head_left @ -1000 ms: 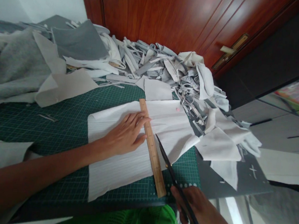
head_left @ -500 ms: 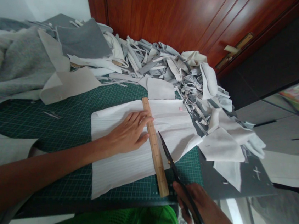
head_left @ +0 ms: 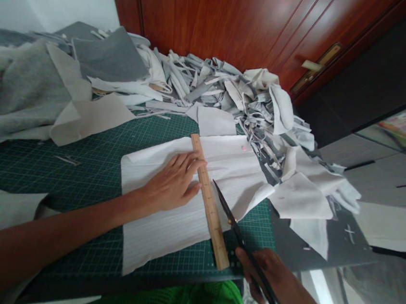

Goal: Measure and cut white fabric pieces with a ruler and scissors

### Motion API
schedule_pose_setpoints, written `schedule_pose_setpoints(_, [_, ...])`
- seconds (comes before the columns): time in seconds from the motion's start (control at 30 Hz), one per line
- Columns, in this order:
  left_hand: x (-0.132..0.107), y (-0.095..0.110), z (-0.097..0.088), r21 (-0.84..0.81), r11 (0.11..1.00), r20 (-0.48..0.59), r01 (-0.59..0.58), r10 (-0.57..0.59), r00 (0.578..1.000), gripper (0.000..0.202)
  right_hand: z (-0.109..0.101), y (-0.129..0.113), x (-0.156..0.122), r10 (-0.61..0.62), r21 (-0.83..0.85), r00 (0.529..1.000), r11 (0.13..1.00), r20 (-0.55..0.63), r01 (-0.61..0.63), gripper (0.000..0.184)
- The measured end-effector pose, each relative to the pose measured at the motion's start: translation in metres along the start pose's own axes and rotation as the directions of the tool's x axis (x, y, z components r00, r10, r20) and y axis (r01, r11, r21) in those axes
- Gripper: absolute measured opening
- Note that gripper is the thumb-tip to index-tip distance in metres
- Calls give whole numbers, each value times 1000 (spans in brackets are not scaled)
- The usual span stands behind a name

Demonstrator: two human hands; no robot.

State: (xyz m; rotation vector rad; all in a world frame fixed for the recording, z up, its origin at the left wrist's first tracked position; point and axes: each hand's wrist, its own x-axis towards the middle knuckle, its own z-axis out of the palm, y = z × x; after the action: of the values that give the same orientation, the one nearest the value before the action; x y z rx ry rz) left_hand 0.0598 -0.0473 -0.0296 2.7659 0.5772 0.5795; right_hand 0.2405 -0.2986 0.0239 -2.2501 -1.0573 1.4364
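A piece of white, finely ribbed cloth (head_left: 166, 221) lies on the green cutting mat (head_left: 96, 160), its right corner curled up. Across it runs a wooden ruler (head_left: 210, 211), slanting from the far edge of the cloth towards me and past its near edge. My left hand (head_left: 174, 180) rests flat on the cloth, fingers stretched out, fingertips pressing on the ruler. My right hand (head_left: 271, 280) grips the handles of black scissors (head_left: 234, 222) at the table's front edge. Their blades lie along the ruler's right side, over the cloth, tip pointing away from me.
Heaped grey and white cloth scraps (head_left: 210, 82) line the back of the table against a wooden door (head_left: 210, 17). Larger white pieces (head_left: 303, 196) lie at the right, and grey fabric (head_left: 32, 81) is piled at the left. Another white piece (head_left: 0, 213) sits at the near left.
The camera view has shifted slightly. Both hands, the ruler and the scissors keep nearly the same places on the cloth.
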Motion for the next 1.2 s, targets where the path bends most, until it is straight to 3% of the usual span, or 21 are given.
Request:
schedule_pose_setpoints(0.2, [1,1,-1,-1,1000,2,-7,7,1000,44,2,-6,-2,41,59,999,997,21,-42,73])
schedule_pose_setpoints(0.37, [0,1,-1,2,1000,-5,-7,7,1000,43,7,3,-6,5,162,1000,987,-8,-3,63])
schedule_pose_setpoints(0.53, [-1,1,-1,21,1000,2,-9,9,1000,44,9,9,-6,-53,131,999,990,-1,52,60])
schedule_pose_setpoints(0.8, [0,0,0,21,1000,12,-4,4,1000,45,16,17,-5,-20,63,997,998,-69,24,58])
schedule_pose_setpoints(0.97, [1,0,0,17,1000,15,-7,7,1000,44,18,20,5,-13,62,1000,998,-19,14,64])
schedule_pose_setpoints(1.1, [1,0,0,18,1000,17,-2,2,1000,44,18,13,11,-12,47,998,999,54,10,70])
schedule_pose_setpoints(1.2, [1,0,-1,13,1000,17,-2,2,1000,44,20,6,12,25,57,999,998,43,-27,73])
